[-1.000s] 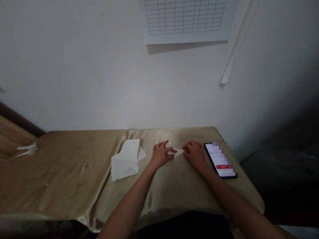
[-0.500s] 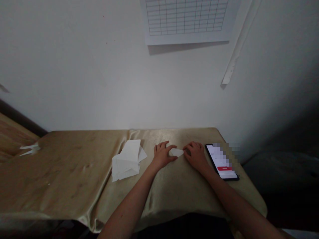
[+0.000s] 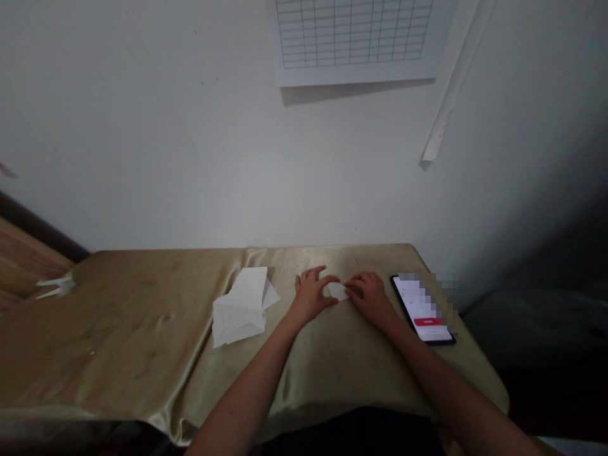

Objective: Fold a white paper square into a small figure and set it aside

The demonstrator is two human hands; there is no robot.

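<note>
A small white folded piece of paper point(image 3: 337, 291) lies on the cloth between my two hands. My left hand point(image 3: 311, 297) holds its left side, with the thumb at the near edge and the index finger at the far edge; the other fingers are spread. From the right, my right hand point(image 3: 370, 297) pinches the paper's right end between thumb and fingertips. Those fingertips cover part of the paper, so its exact shape there is hidden. Left of my left hand sits a loose stack of white paper sheets point(image 3: 242, 310), some creased and overlapping.
A phone point(image 3: 425, 313) with a lit screen lies right of my right hand. The table wears a gold satin cloth point(image 3: 133, 329) with a raised fold. A white plastic-looking item point(image 3: 57, 286) is at the far left. A printed grid sheet point(image 3: 356, 38) hangs on the wall behind.
My right hand has shifted slightly left, and its fingertips now cover the paper's pointed right end. My left hand has hardly moved.
</note>
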